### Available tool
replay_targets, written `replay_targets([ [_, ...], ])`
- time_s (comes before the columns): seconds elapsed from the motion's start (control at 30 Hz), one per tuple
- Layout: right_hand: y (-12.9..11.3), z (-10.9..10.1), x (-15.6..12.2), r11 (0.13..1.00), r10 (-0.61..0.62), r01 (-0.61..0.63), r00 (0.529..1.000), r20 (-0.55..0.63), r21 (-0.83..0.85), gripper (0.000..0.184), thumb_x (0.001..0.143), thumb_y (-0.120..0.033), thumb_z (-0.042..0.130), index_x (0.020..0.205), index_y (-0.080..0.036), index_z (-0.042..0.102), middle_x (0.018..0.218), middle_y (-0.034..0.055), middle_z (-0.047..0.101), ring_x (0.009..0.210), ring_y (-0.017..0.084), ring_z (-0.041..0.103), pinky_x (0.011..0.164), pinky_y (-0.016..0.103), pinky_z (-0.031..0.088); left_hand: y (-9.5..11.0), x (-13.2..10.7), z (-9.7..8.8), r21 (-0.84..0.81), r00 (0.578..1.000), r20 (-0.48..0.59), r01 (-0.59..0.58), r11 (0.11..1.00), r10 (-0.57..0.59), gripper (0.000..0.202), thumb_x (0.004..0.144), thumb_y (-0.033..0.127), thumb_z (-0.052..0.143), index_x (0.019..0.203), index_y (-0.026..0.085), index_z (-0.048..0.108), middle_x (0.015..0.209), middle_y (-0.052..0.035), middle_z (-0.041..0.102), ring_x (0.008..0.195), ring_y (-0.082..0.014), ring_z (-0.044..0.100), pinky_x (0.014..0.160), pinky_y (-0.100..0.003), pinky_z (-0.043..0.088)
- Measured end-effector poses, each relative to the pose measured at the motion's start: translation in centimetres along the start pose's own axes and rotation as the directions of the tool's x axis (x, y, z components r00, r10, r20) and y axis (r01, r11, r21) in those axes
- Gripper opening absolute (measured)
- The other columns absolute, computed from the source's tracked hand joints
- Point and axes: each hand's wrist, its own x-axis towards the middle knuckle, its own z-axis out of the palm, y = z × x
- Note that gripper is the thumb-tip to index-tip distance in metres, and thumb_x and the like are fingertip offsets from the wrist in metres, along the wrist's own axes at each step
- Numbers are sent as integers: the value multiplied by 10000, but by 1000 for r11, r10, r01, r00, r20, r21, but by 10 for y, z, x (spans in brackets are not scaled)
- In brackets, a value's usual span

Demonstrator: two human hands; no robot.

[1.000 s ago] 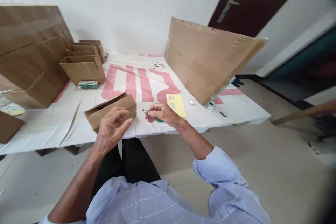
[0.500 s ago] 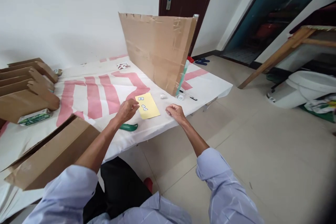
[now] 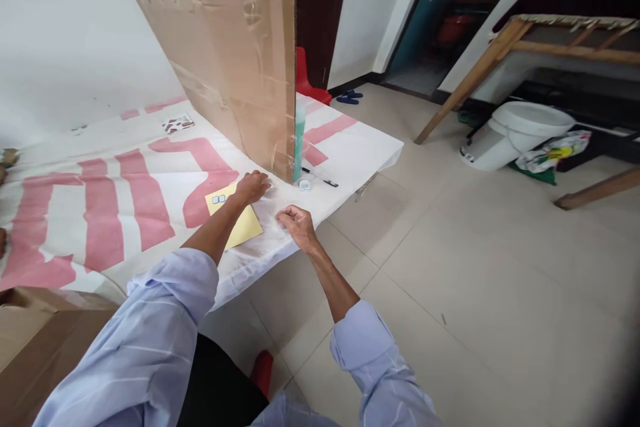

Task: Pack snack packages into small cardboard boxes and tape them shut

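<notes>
My left hand point(image 3: 253, 187) reaches across a yellow card point(image 3: 235, 220) that bears small white stickers point(image 3: 219, 199), fingers curled down on the white table cover point(image 3: 100, 147) right beside the foot of an upright cardboard sheet point(image 3: 235, 67). What the fingers touch is hidden. My right hand point(image 3: 296, 223) rests as a loose fist near the table's front edge, just right of the yellow card, with nothing visible in it. A small round white lid point(image 3: 304, 184) and a black pen point(image 3: 320, 177) lie just beyond both hands.
The cover carries large pink strokes point(image 3: 145, 200). A cardboard box point(image 3: 35, 340) sits at lower left. A small printed packet point(image 3: 177, 123) lies far back. On the tiled floor at right stand a white bucket point(image 3: 515, 133) and a wooden table frame point(image 3: 505, 47). A dark door point(image 3: 310, 0) is behind.
The view has swung right. My left hand moved from the card's left edge across it toward the cardboard sheet's foot. My right hand stayed by the front edge.
</notes>
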Motion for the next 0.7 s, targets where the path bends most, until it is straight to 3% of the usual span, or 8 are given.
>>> replay_targets([
  [0.2, -4, 1, -3, 1000, 16, -16, 1000, -9, -4, 242, 704, -469, 707, 691, -229, 679, 718, -2, 693, 681, 150, 572, 630, 264, 453, 7, -8, 2, -102, 998, -5, 56, 993, -57, 180, 847, 257, 753, 998, 168, 796, 1079, -150, 765, 1091, -345, 714, 1020, -466, 554],
  [0.33, -13, -1, 0, 999, 37, -38, 998, -40, -18, 251, 662, -479, 701, 676, -229, 687, 688, 8, 700, 657, 155, 581, 626, 275, 462, 14, -50, -18, -238, 995, -53, 71, 969, -86, 245, 874, 387, 751, 952, 155, 756, 943, -112, 763, 938, -285, 727, 882, -410, 603],
  [0.43, -25, 3, -2, 999, 38, -39, 999, -35, -13, 268, 640, -494, 719, 658, -234, 660, 681, 16, 713, 652, 161, 604, 657, 294, 502, 14, -116, -44, -436, 984, -127, 59, 898, -126, 396, 936, 535, 699, 1067, 162, 730, 1017, -107, 786, 916, -252, 752, 787, -369, 633],
  [0.5, -37, 12, -14, 1000, 24, -24, 1000, -2, -8, 271, 651, -492, 739, 673, -232, 666, 706, 24, 733, 662, 164, 629, 690, 307, 531, 11, -175, -61, -701, 969, -173, 4, 713, -175, 464, 849, 567, 832, 1073, 173, 730, 1028, -104, 800, 963, -263, 766, 785, -365, 645],
  [0.6, -60, 41, -53, 999, -33, 34, 990, 136, -1, 231, 725, -453, 769, 720, -231, 704, 735, 27, 751, 703, 181, 675, 741, 327, 570, 7, -268, -78, -860, 958, -138, 10, 511, -252, 524, 748, 553, 971, 1064, 190, 765, 997, -81, 819, 890, -230, 762, 753, -341, 644],
  [0.7, -83, 81, -108, 998, -47, 54, 939, 342, -11, 187, 809, -415, 764, 746, -242, 728, 751, 26, 760, 724, 199, 697, 736, 340, 587, 5, -349, -85, -913, 938, -143, -1, 409, -317, 545, 743, 557, 996, 1097, 191, 801, 947, -69, 822, 799, -209, 751, 745, -352, 655],
])
